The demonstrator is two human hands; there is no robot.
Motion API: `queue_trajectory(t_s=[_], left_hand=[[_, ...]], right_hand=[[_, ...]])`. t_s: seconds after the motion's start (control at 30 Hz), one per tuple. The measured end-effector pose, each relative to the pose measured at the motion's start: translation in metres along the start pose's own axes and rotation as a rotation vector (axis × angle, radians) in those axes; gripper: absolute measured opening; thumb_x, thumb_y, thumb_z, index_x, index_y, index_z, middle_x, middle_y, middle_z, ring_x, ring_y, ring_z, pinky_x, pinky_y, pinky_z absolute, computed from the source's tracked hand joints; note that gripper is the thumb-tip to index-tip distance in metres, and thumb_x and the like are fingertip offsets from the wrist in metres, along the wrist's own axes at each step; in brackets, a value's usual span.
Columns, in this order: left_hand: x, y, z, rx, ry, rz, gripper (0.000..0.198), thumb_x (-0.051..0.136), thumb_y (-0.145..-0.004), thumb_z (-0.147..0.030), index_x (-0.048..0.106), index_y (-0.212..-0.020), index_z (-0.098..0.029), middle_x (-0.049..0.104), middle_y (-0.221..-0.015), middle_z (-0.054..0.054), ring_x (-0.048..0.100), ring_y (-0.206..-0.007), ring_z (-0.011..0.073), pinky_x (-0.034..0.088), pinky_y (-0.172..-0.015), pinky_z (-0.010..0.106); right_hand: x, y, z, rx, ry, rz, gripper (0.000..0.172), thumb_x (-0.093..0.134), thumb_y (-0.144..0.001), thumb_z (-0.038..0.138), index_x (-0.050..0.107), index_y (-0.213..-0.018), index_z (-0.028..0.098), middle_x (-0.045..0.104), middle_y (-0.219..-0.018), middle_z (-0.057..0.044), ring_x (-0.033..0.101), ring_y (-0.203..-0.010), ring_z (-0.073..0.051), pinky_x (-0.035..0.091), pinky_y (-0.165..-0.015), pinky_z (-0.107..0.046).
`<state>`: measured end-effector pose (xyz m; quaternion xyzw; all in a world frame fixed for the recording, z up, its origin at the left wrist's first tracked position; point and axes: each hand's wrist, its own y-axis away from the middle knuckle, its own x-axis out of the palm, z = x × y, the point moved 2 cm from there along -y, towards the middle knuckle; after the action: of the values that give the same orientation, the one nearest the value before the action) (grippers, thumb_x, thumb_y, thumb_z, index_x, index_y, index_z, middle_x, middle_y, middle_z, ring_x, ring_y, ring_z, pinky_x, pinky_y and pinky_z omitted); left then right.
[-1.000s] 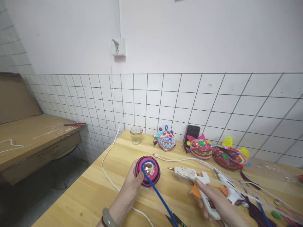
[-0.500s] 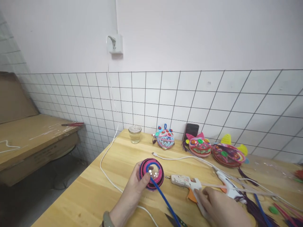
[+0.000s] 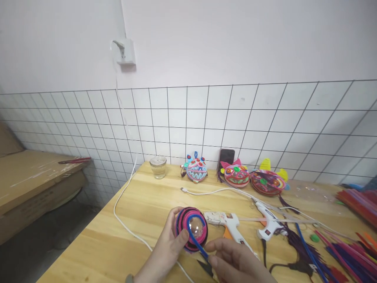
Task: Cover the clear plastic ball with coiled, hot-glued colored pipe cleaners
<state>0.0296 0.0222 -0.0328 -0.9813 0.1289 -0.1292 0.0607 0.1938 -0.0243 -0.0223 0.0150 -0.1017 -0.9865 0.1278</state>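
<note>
My left hand [image 3: 167, 251] is closed around a clear ball wrapped in pink, black and purple pipe cleaners [image 3: 191, 229], held just above the wooden table [image 3: 141, 212]. A blue pipe cleaner [image 3: 196, 241] runs from the top of the ball down toward me. My right hand [image 3: 235, 263] pinches that blue pipe cleaner between thumb and forefinger, close beside the ball. A white glue gun [image 3: 226, 223] lies on the table just right of the ball.
A second glue gun [image 3: 268, 226], white cables [image 3: 123, 220], a glass [image 3: 158, 167], three pipe-cleaner animal faces [image 3: 235, 175], a dark phone [image 3: 225, 157] leaning on the tiled wall, loose pipe cleaners [image 3: 350, 251] at right, scissors tips [image 3: 206, 267], and a cardboard-covered surface [image 3: 32, 177] at left.
My right hand has set the glue gun down on the table and moved left to pinch the blue pipe cleaner. The view has shifted right.
</note>
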Motion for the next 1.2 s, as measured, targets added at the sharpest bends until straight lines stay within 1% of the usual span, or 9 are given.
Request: queue_trajectory(t_s=[0.07, 0.13, 0.23, 0.33, 0.4, 0.63, 0.8, 1.03, 1.2], left_hand=[[0.002, 0.0, -0.003, -0.014, 0.011, 0.035, 0.053, 0.066, -0.069, -0.053, 0.051, -0.11, -0.022, 0.065, -0.107, 0.008, 0.058, -0.102, 0.0238, 0.043, -0.088, 0.032], [0.004, 0.001, -0.006, -0.037, 0.049, 0.066, 0.054, 0.07, -0.068, -0.049, 0.051, -0.112, -0.022, 0.065, -0.108, 0.008, 0.058, -0.103, 0.0238, 0.043, -0.089, 0.033], [0.007, 0.001, -0.007, -0.06, 0.115, 0.112, 0.061, 0.076, -0.063, -0.044, 0.051, -0.115, -0.022, 0.063, -0.112, 0.009, 0.057, -0.106, 0.0256, 0.043, -0.09, 0.034], [0.008, 0.002, -0.007, -0.088, 0.142, 0.126, 0.064, 0.079, -0.062, -0.039, 0.051, -0.116, -0.022, 0.062, -0.116, 0.01, 0.055, -0.11, 0.0277, 0.043, -0.091, 0.035], [0.008, 0.003, -0.007, -0.115, 0.146, 0.132, 0.062, 0.078, -0.064, -0.037, 0.05, -0.118, -0.022, 0.061, -0.118, 0.01, 0.054, -0.112, 0.0283, 0.042, -0.092, 0.036], [0.008, 0.006, -0.012, -0.141, 0.082, 0.128, 0.057, 0.075, -0.069, -0.033, 0.049, -0.118, -0.021, 0.061, -0.118, 0.01, 0.054, -0.112, 0.028, 0.041, -0.094, 0.037], [0.006, 0.007, -0.01, -0.099, -0.001, 0.176, 0.05, 0.069, -0.076, -0.03, 0.048, -0.121, -0.024, 0.06, -0.122, 0.007, 0.053, -0.114, 0.0248, 0.039, -0.097, 0.035], [0.002, 0.008, -0.005, -0.099, -0.033, 0.214, 0.052, 0.068, -0.076, -0.035, 0.047, -0.123, -0.025, 0.058, -0.125, 0.007, 0.052, -0.116, 0.0247, 0.039, -0.098, 0.034], [0.005, 0.009, -0.009, -0.099, -0.064, 0.246, 0.053, 0.068, -0.076, -0.038, 0.047, -0.123, -0.025, 0.059, -0.125, 0.007, 0.051, -0.117, 0.025, 0.038, -0.099, 0.035]], right_hand=[[-0.003, 0.0, 0.001, -0.011, 0.068, -0.033, 0.041, 0.064, -0.068, 0.057, 0.063, -0.08, 0.018, 0.046, -0.052, 0.007, 0.037, -0.045, -0.007, 0.027, -0.042, -0.018], [-0.005, 0.002, 0.005, -0.065, 0.195, -0.079, 0.033, 0.061, -0.072, 0.05, 0.067, -0.075, 0.018, 0.055, -0.056, 0.003, 0.047, -0.051, -0.01, 0.035, -0.047, -0.019], [-0.007, 0.006, 0.016, -0.231, 0.484, -0.138, 0.026, 0.055, -0.079, 0.037, 0.071, -0.076, 0.018, 0.064, -0.064, -0.002, 0.056, -0.059, -0.015, 0.041, -0.054, -0.022], [-0.007, 0.011, 0.026, -0.404, 0.727, -0.156, 0.024, 0.052, -0.083, 0.03, 0.073, -0.079, 0.02, 0.066, -0.065, -0.004, 0.058, -0.058, -0.015, 0.043, -0.056, -0.022], [-0.007, 0.013, 0.029, -0.469, 0.811, -0.14, 0.022, 0.051, -0.085, 0.027, 0.072, -0.083, 0.021, 0.064, -0.065, -0.003, 0.059, -0.058, -0.014, 0.045, -0.056, -0.021], [-0.013, 0.014, 0.025, -0.548, 0.893, -0.096, 0.018, 0.048, -0.088, 0.021, 0.066, -0.093, 0.025, 0.065, -0.077, -0.003, 0.063, -0.07, -0.015, 0.048, -0.062, -0.023], [-0.016, 0.015, 0.029, -0.542, 0.918, -0.101, 0.014, 0.051, -0.087, 0.02, 0.064, -0.087, 0.023, 0.065, -0.078, -0.003, 0.063, -0.071, -0.015, 0.048, -0.063, -0.023], [-0.021, 0.018, 0.039, -0.547, 0.941, -0.027, 0.017, 0.047, -0.09, 0.017, 0.062, -0.095, 0.022, 0.065, -0.085, -0.004, 0.063, -0.078, -0.014, 0.049, -0.067, -0.022], [-0.025, 0.018, 0.042, -0.577, 0.99, -0.082, 0.015, 0.045, -0.092, 0.017, 0.06, -0.091, 0.023, 0.062, -0.083, -0.003, 0.061, -0.076, -0.015, 0.048, -0.066, -0.023]])
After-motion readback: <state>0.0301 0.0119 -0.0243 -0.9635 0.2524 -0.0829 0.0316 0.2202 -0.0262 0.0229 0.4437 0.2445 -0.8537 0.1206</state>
